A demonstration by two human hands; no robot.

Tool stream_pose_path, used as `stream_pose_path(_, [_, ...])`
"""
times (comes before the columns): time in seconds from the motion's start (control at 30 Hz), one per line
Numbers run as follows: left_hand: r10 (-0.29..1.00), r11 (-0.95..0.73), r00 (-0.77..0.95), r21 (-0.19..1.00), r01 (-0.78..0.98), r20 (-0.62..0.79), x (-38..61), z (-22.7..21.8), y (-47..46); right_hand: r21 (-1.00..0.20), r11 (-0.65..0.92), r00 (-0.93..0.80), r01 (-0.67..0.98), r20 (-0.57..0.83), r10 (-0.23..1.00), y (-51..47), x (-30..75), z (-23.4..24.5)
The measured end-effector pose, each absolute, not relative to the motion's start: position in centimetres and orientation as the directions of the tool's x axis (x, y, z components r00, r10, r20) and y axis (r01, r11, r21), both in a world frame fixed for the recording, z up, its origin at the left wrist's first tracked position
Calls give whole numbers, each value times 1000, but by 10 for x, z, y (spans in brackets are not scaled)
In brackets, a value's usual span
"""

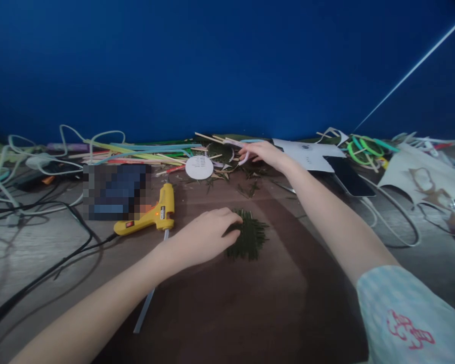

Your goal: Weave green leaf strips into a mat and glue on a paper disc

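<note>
My left hand (pixel 212 233) rests low over the table, its thumb and fingers closed on the left edge of a dark green fringed piece (pixel 253 236). That piece lies close to the tabletop and looks like a flat, needle-leafed sprig. Farther back, my right hand (pixel 265 153) reaches into the clutter along the wall. A pale lilac curved piece (pixel 244 158) shows between its bent fingers; its kind is unclear. Thin wooden sticks (pixel 214 139) and green scraps (pixel 250 188) lie about that hand. Left of my left hand is a yellow glue gun (pixel 166 208) with a clear glue stick (pixel 146 309) extending from it.
A round white label (pixel 199 167) stands before coloured stems (pixel 144 149). A dark, pixelated device (pixel 117 192) and black cables (pixel 41 268) are at left. At right are white paper (pixel 307 154), a phone (pixel 349 177), a white cable (pixel 411 240) and green rings (pixel 364 147). The blue wall (pixel 212 65) bounds the back.
</note>
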State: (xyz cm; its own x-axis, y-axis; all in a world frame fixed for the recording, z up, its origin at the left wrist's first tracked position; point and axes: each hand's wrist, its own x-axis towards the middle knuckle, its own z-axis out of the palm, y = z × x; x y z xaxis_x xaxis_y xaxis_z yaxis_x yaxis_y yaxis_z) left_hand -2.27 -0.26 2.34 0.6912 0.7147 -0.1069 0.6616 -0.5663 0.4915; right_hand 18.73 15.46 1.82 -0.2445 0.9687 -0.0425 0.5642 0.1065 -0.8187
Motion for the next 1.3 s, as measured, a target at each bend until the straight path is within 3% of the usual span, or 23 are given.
stream_pose_path(0.1, [715, -560, 690, 493, 665, -118, -23, 24, -3, -882, 15, -173, 472, -76, 982, 155, 189, 21])
stream_pose_path(0.2, [718, -552, 683, 490, 675, -132, -22, 25, -3, -877, 46, -171, 478, -42, 984, 154, 191, 19])
stream_pose_path(0.43, [712, -562, 690, 484, 670, -128, -22, 23, -2, -697, 232, -188, 678, 141, 972, 151, 198, 17])
stream_pose_path(0.53, [711, -561, 691, 486, 670, -132, -22, 23, -3, -761, 158, -163, 629, 70, 984, 146, 199, 23])
stream_pose_path(0.6, [712, -559, 690, 489, 670, -132, -22, 24, -3, -821, 60, -183, 568, -55, 982, 139, 199, 30])
stream_pose_path(0.67, [709, -559, 693, 494, 666, -131, -22, 26, -3, -820, -9, -278, 572, -203, 939, 130, 199, 37])
stream_pose_path(0.73, [705, -561, 697, 501, 660, -129, -22, 26, -3, -798, 12, -343, 603, -246, 906, 122, 198, 40])
stream_pose_path(0.83, [715, -557, 688, 494, 667, -123, -23, 25, -1, -692, 153, -269, 705, -62, 961, 118, 195, 31])
stream_pose_path(0.93, [730, -571, 675, 450, 687, -106, -24, 20, 1, -491, 316, -264, 812, 174, 949, 118, 190, 12])
stream_pose_path(1.07, [719, -594, 689, 435, 677, -89, -27, 16, 3, -350, 365, -357, 863, 90, 930, 113, 183, -5])
stream_pose_path(1.13, [715, -591, 692, 446, 672, -96, -28, 17, 3, -377, 340, -343, 862, 61, 937, 112, 182, -6])
stream_pose_path(1.2, [719, -583, 689, 455, 673, -96, -30, 19, 4, -478, 323, -322, 817, 87, 943, 117, 182, -2])
stream_pose_path(1.3, [731, -573, 677, 463, 676, -83, -32, 24, 5, -585, 297, -197, 755, 230, 953, 137, 185, 4])
